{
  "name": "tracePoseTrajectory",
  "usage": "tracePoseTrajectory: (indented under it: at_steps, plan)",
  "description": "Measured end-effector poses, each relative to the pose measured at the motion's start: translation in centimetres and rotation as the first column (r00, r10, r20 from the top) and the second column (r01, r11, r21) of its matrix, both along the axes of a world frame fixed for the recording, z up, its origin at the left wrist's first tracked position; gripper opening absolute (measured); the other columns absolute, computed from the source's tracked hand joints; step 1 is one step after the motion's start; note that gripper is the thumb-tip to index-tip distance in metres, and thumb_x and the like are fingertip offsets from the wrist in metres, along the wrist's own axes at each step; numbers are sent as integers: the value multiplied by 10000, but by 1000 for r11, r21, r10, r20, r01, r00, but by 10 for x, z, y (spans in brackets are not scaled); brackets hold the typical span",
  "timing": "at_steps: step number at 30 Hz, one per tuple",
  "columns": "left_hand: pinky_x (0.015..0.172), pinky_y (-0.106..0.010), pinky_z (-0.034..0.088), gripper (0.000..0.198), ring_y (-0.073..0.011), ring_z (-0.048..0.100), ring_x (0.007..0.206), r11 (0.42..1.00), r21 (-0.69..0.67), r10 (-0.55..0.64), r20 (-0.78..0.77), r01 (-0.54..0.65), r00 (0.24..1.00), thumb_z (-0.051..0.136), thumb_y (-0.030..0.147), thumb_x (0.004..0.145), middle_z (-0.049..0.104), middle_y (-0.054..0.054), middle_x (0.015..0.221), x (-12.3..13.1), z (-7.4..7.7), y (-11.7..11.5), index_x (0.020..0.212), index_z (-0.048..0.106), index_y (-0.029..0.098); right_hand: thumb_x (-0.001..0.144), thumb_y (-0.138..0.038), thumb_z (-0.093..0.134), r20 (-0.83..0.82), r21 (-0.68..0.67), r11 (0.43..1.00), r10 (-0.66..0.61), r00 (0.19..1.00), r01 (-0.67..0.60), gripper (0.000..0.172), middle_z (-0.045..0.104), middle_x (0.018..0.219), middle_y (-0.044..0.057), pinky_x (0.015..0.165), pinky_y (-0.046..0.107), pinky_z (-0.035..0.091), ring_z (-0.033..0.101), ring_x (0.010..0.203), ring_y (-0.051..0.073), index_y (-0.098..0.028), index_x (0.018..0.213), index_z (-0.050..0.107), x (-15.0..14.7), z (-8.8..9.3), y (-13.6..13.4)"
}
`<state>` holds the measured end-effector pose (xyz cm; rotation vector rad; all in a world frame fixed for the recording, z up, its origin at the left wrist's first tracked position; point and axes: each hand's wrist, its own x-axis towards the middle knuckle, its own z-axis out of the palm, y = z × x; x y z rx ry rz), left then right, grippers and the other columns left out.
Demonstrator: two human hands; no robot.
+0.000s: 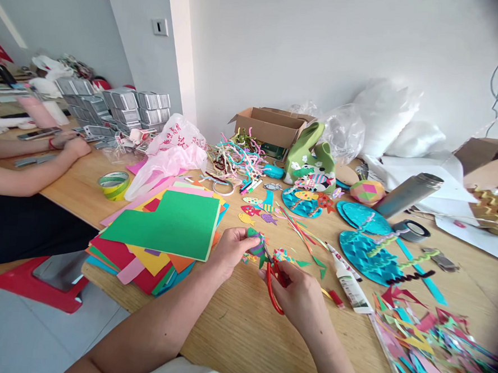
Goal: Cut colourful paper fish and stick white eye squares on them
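Near the front edge of the table [240,332], the left hand [230,250] pinched a small paper cut-out [257,244] while the right hand [303,299] gripped red scissors [273,281], blades at its edge. Trimming looked partway done: finished paper fish [247,218] lay beyond, and a stack of coloured sheets [166,226] lay uncut.

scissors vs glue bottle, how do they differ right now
The scissors have red handles; the glue bottle is white with a printed label. The scissors are gripped in the right hand, blades at the paper cut-out pinched by the left hand; the glue bottle lies on its side on the table, untouched. Both are near the person's hands.
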<state>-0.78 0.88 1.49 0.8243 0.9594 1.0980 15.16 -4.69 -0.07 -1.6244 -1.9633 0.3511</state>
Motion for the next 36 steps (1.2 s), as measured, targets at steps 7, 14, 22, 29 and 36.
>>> tracePoseTrajectory:
  at_steps: [7, 14, 22, 29, 36]
  plan:
    - [585, -225, 428, 205, -106, 554, 575, 1000, 10, -3, -13, 3, 1000, 754, 323, 580, 662, -22, 629, 0, 0, 0, 640, 700, 134, 829, -535, 546, 1, -12, 1000, -5, 1000, 5, 405, 459, 494, -51, 461, 207, 286, 402, 448, 96, -214, 597, 460, 0, 1, -1]
    - [629, -242, 454, 215, -118, 575, 595, 1000, 4, -12, -1, 12, 1000, 757, 315, 565, 680, -32, 659, -1, -1, 0, 662, 711, 129, 833, -547, 544, 1, 13, 1000, -1, 1000, 1, 409, 462, 491, -50, 461, 207, 295, 407, 450, 98, -215, 604, 475, -1, 2, 0]
    - [634, -246, 453, 202, -126, 587, 595, 1000, 13, -21, -11, 22, 1000, 749, 304, 582, 689, -36, 665, 0, -3, 0, 681, 718, 131, 838, -555, 546, 1, 29, 1000, 3, 1000, -3, 419, 462, 488, -49, 455, 212, 295, 406, 444, 96, -212, 603, 490, 0, 0, 0]
    - [633, -253, 459, 183, -135, 594, 596, 998, 41, -42, -59, 45, 997, 722, 297, 618, 683, -30, 652, -1, -7, 1, 702, 714, 134, 838, -597, 523, -12, 19, 1000, -3, 1000, 3, 455, 454, 486, -49, 457, 205, 294, 390, 446, 90, -203, 610, 523, 2, -2, 1]
    - [635, -251, 458, 198, -129, 584, 596, 998, 42, -48, -72, 52, 996, 717, 303, 624, 682, -32, 665, -1, -10, 1, 729, 722, 135, 837, -618, 512, -36, 17, 1000, 3, 999, -2, 484, 443, 483, -49, 450, 206, 280, 362, 449, 88, -201, 592, 500, 2, -1, 2]
